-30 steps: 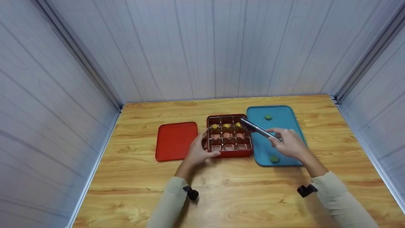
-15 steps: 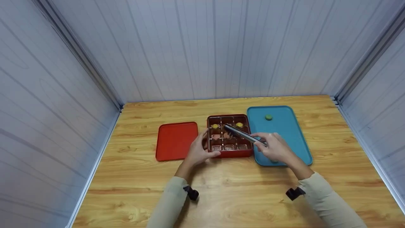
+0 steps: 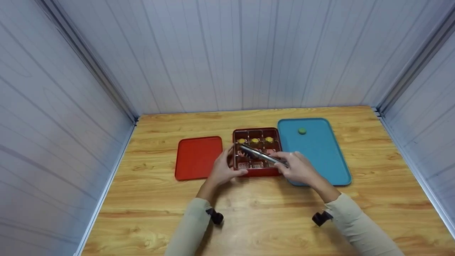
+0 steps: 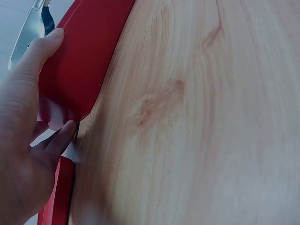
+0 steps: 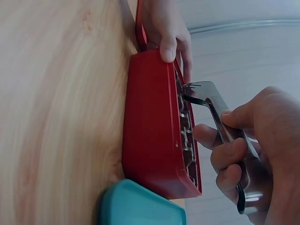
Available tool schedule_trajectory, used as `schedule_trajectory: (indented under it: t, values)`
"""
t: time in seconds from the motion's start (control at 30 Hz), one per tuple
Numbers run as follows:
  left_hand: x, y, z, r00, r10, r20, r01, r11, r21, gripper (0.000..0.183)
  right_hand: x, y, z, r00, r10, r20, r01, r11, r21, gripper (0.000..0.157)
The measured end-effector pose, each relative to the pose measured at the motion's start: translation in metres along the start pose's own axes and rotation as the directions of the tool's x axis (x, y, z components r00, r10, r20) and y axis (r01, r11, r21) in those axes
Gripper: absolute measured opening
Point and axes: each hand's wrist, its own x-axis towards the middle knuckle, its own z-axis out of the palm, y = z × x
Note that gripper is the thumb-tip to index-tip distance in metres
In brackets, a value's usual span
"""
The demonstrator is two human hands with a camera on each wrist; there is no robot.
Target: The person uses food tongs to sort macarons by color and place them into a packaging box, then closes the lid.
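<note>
My right grip (image 3: 298,168) holds tongs (image 3: 265,156) toward ten o'clock. My left grip (image 3: 223,172) clasps the box (image 3: 261,173) at two o'clock.

Lid (image 3: 198,158) left of box (image 3: 261,173), tray (image 3: 320,153) right, apparently touching; tongs (image 3: 266,156) over box.

There is one left hand (image 3: 224,171), one right hand (image 3: 300,168), one pair of shiny metal tongs (image 3: 265,156), one square red compartmented box (image 3: 261,173), one flat square red tray (image 3: 198,158) and one rectangular blue tray (image 3: 320,151). Three round yellow pieces (image 3: 255,140) and one round green piece (image 3: 302,131) show; the pink pieces (image 3: 271,151), partly hidden, cannot be counted.
</note>
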Motion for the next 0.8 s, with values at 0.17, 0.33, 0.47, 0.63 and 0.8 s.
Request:
schedule_trajectory:
  t: [0.17, 0.33, 0.47, 0.63, 0.8]
  values:
    - [0.000, 0.000, 0.000, 1.000, 0.006, 0.000, -0.006, 1.000, 0.008, 0.124, 0.001, 0.000, 0.008, 1.000, 0.006, 0.011, -0.006, 1.000, -0.021, 0.030]
    - [0.000, 0.000, 0.000, 1.000, 0.011, -0.003, -0.011, 1.000, 0.002, 0.122, 0.001, -0.001, 0.011, 0.999, 0.013, 0.030, -0.013, 1.000, -0.024, 0.031]
    - [0.000, 0.001, 0.000, 1.000, 0.006, -0.003, -0.006, 1.000, 0.006, 0.122, 0.001, -0.003, 0.012, 0.999, 0.013, 0.043, -0.012, 1.000, -0.027, 0.036]
    - [0.000, 0.001, 0.000, 1.000, 0.005, -0.005, -0.005, 1.000, 0.017, 0.122, 0.001, -0.004, 0.012, 0.999, 0.023, 0.046, -0.021, 0.999, -0.039, 0.041]
    - [0.000, 0.001, 0.000, 1.000, 0.018, -0.010, -0.017, 1.000, 0.014, 0.122, 0.000, -0.004, 0.013, 0.999, 0.031, 0.040, -0.030, 0.999, -0.041, 0.044]
